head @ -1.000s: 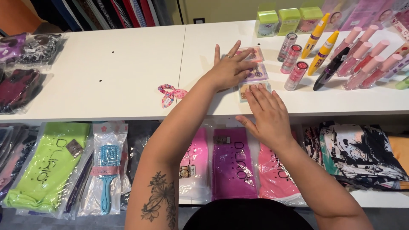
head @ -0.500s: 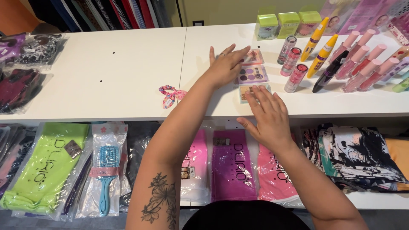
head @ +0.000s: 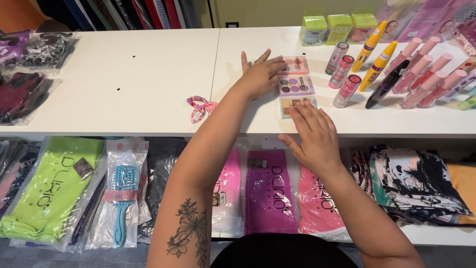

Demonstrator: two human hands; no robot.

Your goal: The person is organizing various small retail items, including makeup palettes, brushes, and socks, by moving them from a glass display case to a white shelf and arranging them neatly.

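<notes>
Near the table's [head: 148, 74] front edge: hair bow [head: 199, 107]. Then left hand [head: 259, 75], fingers spread, flat beside the colourful palettes [head: 295, 85]. Right hand [head: 313, 135], fingers loosely together, touching the front palette [head: 292, 102]. Right: lipstick tubes [head: 343, 74].

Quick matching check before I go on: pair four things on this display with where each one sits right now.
Things:
1. left hand
2. right hand
3. hair bow
4. blue hairbrush

Places:
A. lower shelf, in a clear packet
B. flat beside the top two eyeshadow palettes
C. white top shelf, left of both hands
D. fingertips on the nearest palette

Pairs: 1-B, 2-D, 3-C, 4-A
</notes>
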